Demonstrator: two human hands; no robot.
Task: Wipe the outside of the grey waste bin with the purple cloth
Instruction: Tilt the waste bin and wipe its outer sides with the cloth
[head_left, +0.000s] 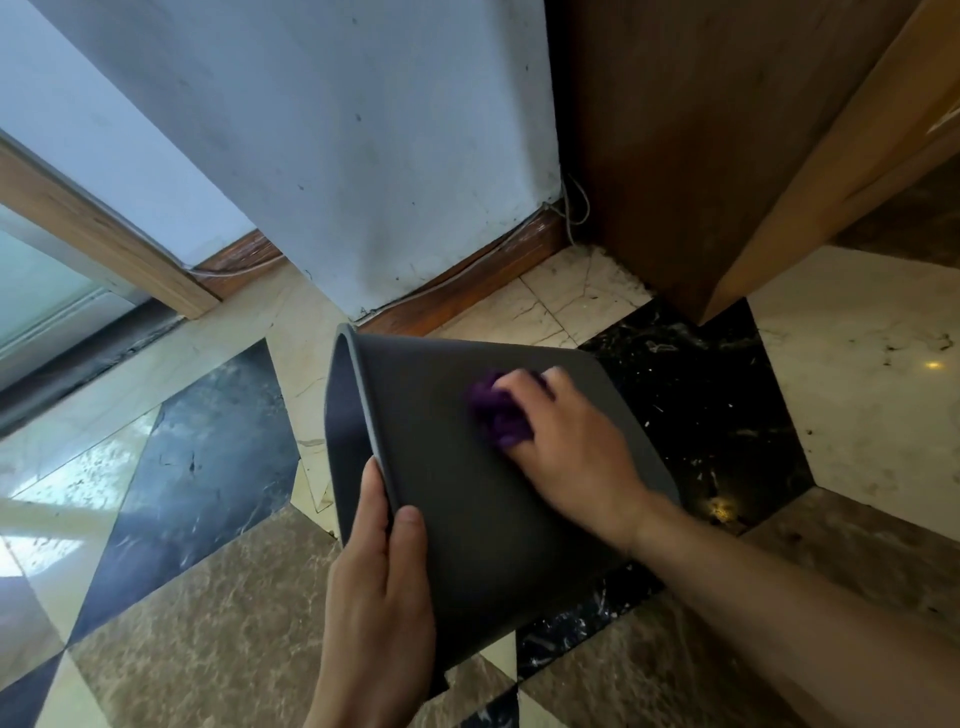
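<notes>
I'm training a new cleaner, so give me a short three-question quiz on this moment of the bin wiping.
1. True or false: the bin stands upright on the floor.
2. Which hand presses the cloth against the bin's outer wall: A) left hand, B) right hand, C) both?
3. Fill in: the left hand grips the bin at its ____.

Key
1. False: it is tipped on its side, with its opening facing left.
2. B: the right hand holds the bunched cloth on the wall.
3. Rim: thumb on the outside, fingers going inside the opening.
</notes>
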